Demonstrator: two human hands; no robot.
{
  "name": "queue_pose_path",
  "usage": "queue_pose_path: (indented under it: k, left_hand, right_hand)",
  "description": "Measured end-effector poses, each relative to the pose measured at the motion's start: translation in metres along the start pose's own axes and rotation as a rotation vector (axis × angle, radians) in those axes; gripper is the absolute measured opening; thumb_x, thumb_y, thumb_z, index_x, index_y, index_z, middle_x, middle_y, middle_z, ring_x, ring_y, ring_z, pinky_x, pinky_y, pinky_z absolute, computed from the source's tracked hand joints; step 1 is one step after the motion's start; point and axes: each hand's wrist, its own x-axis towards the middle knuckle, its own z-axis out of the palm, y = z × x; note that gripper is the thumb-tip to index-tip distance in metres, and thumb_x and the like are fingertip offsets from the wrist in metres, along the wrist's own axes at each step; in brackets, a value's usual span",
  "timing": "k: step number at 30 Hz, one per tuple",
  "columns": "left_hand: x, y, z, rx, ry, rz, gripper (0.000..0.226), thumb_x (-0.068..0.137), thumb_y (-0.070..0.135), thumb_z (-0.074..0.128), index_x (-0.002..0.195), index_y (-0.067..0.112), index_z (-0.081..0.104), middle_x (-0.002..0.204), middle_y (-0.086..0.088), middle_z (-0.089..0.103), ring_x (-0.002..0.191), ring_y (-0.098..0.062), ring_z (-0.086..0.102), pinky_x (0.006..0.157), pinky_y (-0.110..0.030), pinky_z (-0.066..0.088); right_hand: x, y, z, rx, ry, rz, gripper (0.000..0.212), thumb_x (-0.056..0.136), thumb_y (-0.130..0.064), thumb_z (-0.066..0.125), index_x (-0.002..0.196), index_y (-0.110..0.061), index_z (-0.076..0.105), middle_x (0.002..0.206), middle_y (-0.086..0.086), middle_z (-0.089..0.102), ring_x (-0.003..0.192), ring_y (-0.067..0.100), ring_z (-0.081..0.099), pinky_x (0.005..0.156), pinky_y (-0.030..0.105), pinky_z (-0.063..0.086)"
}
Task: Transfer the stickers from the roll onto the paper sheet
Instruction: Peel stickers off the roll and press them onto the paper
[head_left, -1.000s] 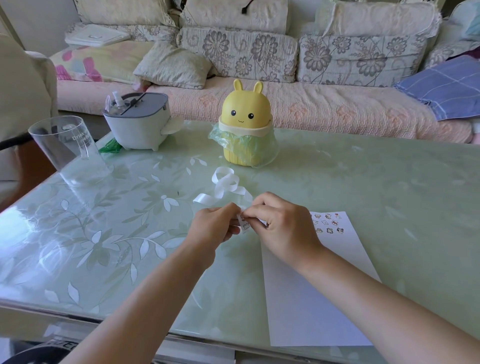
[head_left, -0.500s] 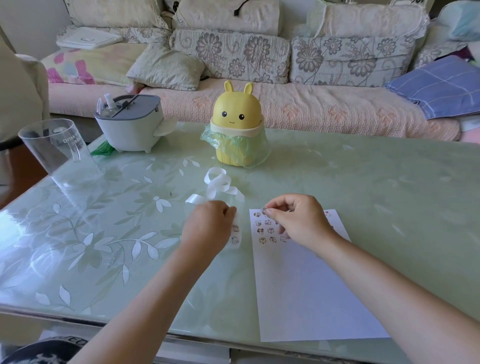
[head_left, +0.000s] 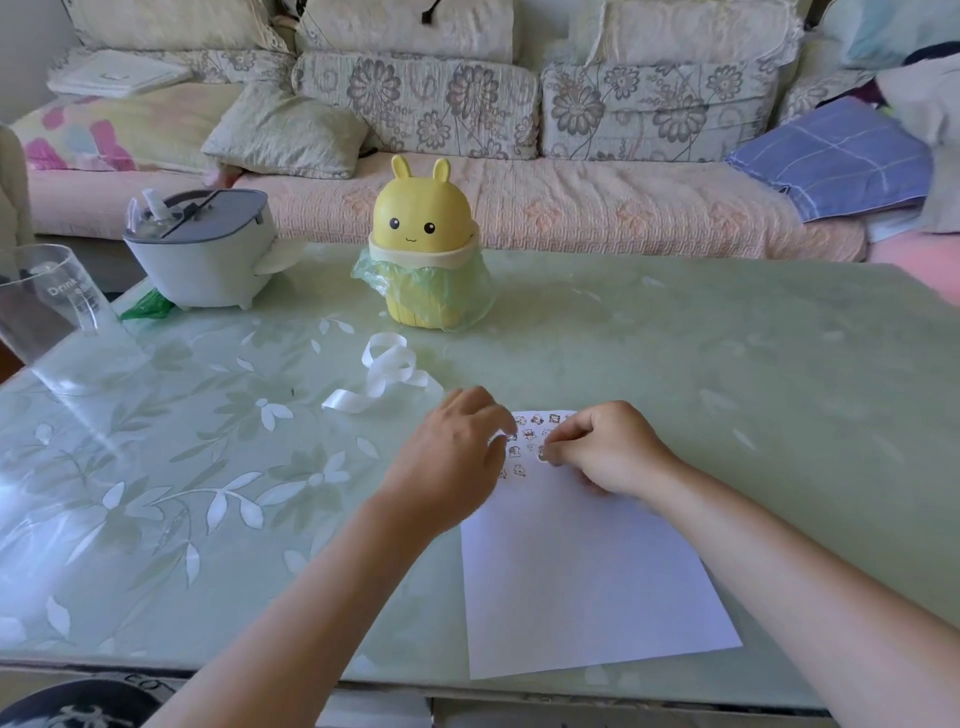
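- A clear cup (head_left: 44, 306) printed "Drink" stands tilted at the worktop's (head_left: 727, 364) edge, far left of the paper sheet (head_left: 582, 582) and well apart from it.
- A white tub with a grey lid (head_left: 200, 249) sits beyond and left of the sheet. A white bottle top (head_left: 150, 200) pokes out of its open corner, and a scrap of green plastic (head_left: 145, 306) lies at its foot.
- A yellow rabbit bin (head_left: 423, 244) stands beyond the sheet's far left corner. Its lid is down, so the inside is hidden, and a green bag liner (head_left: 441, 296) spills from under the lid around its body.
- The white backing ribbon of the roll (head_left: 387, 374) lies in loose curls just beyond the sheet's far left corner.
- The left hand (head_left: 452, 467) is over the sheet's far left corner with its fingers bent. I cannot tell how its grip stands or whether it holds anything, because the fingertips are blurred.
- Rows of small stickers (head_left: 522, 452) sit on the sheet's far end.
- The right hand (head_left: 608, 452) rests on the sheet's far end with its fingers curled, its grip pinching one sticker (head_left: 543, 456) down at the paper.
- The sheet lies flat, its near edge close to the worktop's front.
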Motion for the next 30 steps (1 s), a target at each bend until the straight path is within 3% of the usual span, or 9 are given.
queue_pose_path:
  k: [6, 9, 16, 20, 22, 25, 27, 30]
  left_hand:
    - [-0.014, -0.001, 0.017, 0.020, -0.200, 0.094, 0.022, 0.090, 0.018, 0.055, 0.104, 0.024, 0.071, 0.111, 0.007, 0.064, 0.106, -0.017, 0.057, 0.079, -0.037, 0.053]
    - [-0.019, -0.003, 0.017, 0.086, -0.168, 0.105, 0.023, 0.089, 0.022, 0.054, 0.104, 0.026, 0.071, 0.109, 0.009, 0.065, 0.106, -0.016, 0.058, 0.074, -0.033, 0.054]
    - [-0.020, -0.010, 0.017, 0.161, -0.124, 0.074, 0.021, 0.086, 0.024, 0.052, 0.095, 0.023, 0.070, 0.099, 0.009, 0.067, 0.096, -0.018, 0.059, 0.076, -0.025, 0.044]
    - [-0.022, -0.007, 0.018, 0.095, -0.161, 0.115, 0.026, 0.086, 0.014, 0.052, 0.102, 0.020, 0.072, 0.107, 0.006, 0.067, 0.102, -0.019, 0.060, 0.077, -0.033, 0.054]
    - [-0.023, -0.007, 0.019, 0.085, -0.165, 0.116, 0.029, 0.087, 0.010, 0.052, 0.105, 0.021, 0.071, 0.110, 0.006, 0.066, 0.105, -0.019, 0.060, 0.074, -0.035, 0.055]
    - [-0.024, -0.007, 0.021, 0.093, -0.173, 0.113, 0.034, 0.088, 0.012, 0.047, 0.111, 0.026, 0.068, 0.115, 0.007, 0.063, 0.109, -0.018, 0.057, 0.070, -0.036, 0.055]
    - [-0.024, -0.007, 0.022, 0.104, -0.176, 0.118, 0.040, 0.087, 0.013, 0.043, 0.114, 0.030, 0.067, 0.115, 0.007, 0.062, 0.106, -0.019, 0.057, 0.067, -0.034, 0.053]
    - [-0.025, -0.007, 0.025, 0.129, -0.188, 0.116, 0.047, 0.086, 0.015, 0.035, 0.119, 0.034, 0.063, 0.112, 0.006, 0.059, 0.101, -0.020, 0.054, 0.066, -0.030, 0.048]
  right_hand:
    - [-0.002, 0.002, 0.001, -0.047, -0.076, 0.025, 0.007, 0.078, -0.023, 0.074, 0.072, -0.020, 0.077, 0.069, 0.003, 0.068, 0.052, 0.021, 0.051, 0.051, 0.029, 0.042]
    - [-0.001, 0.001, 0.004, -0.082, -0.081, 0.030, 0.009, 0.079, -0.025, 0.072, 0.070, -0.022, 0.076, 0.066, 0.005, 0.066, 0.051, 0.022, 0.049, 0.050, 0.028, 0.039]
    - [0.001, -0.009, 0.006, -0.179, -0.052, 0.029, 0.008, 0.079, -0.020, 0.071, 0.072, -0.020, 0.075, 0.038, -0.009, 0.050, 0.034, 0.014, 0.041, 0.040, 0.015, 0.033]
    - [0.004, -0.011, 0.008, -0.243, -0.028, 0.058, 0.007, 0.075, -0.017, 0.070, 0.077, -0.016, 0.076, 0.034, -0.011, 0.046, 0.032, 0.012, 0.038, 0.041, 0.012, 0.032]
    - [0.007, -0.011, 0.011, -0.286, -0.010, 0.069, 0.011, 0.072, -0.015, 0.068, 0.078, -0.014, 0.076, 0.042, -0.008, 0.050, 0.041, 0.016, 0.040, 0.046, 0.016, 0.035]
    - [0.012, -0.013, 0.016, -0.403, 0.006, 0.084, 0.019, 0.067, -0.016, 0.065, 0.080, -0.021, 0.078, 0.070, -0.002, 0.071, 0.060, 0.017, 0.058, 0.057, 0.023, 0.045]
    - [0.015, -0.018, 0.018, -0.506, 0.028, 0.101, 0.025, 0.065, -0.021, 0.065, 0.087, -0.022, 0.076, 0.083, -0.004, 0.072, 0.074, 0.017, 0.066, 0.060, 0.022, 0.047]
    - [0.016, -0.026, 0.017, -0.619, 0.050, 0.123, 0.031, 0.064, -0.028, 0.069, 0.095, -0.022, 0.072, 0.085, -0.006, 0.069, 0.074, 0.017, 0.063, 0.056, 0.021, 0.042]
